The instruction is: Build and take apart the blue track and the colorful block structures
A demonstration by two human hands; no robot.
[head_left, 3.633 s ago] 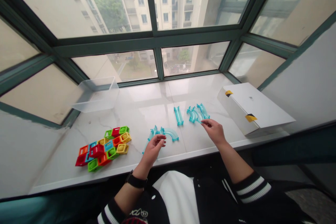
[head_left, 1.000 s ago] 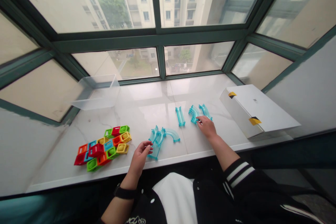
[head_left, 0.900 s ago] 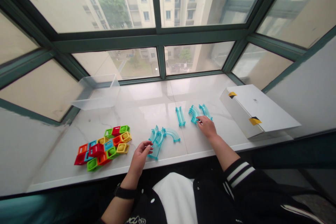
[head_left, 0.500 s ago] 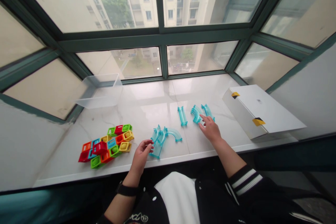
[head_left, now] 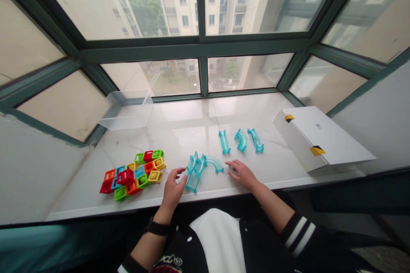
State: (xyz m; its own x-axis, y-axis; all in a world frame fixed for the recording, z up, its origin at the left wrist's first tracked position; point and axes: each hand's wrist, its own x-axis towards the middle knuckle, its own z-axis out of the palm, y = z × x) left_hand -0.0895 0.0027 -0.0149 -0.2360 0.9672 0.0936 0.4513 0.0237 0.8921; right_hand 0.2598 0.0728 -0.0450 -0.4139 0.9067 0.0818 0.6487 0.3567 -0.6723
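A pile of clear turquoise track pieces (head_left: 196, 175) lies between my hands, with a curved track piece (head_left: 214, 162) at its right side. My left hand (head_left: 174, 183) is at the pile's left edge, fingers apart and slightly bent; whether it touches the pieces I cannot tell. My right hand (head_left: 242, 174) is just right of the curved piece, fingers spread and holding nothing. Farther back lie three separate turquoise pieces in a row: a straight track piece (head_left: 224, 141), a ribbed curved piece (head_left: 241, 140) and a slanting track piece (head_left: 255, 140).
Colourful hollow plastic blocks (head_left: 134, 175) in several rows sit left of my left hand. Behind them stands a clear plastic bin (head_left: 128, 123). A white box (head_left: 329, 136) with yellow-black tape is at the right. The white sill (head_left: 179, 119) ends at green window frames.
My right hand has moved left and nearer to me, away from the ribbed curved piece. The ribbed and slanting pieces stay in the back row. My left hand has barely moved.
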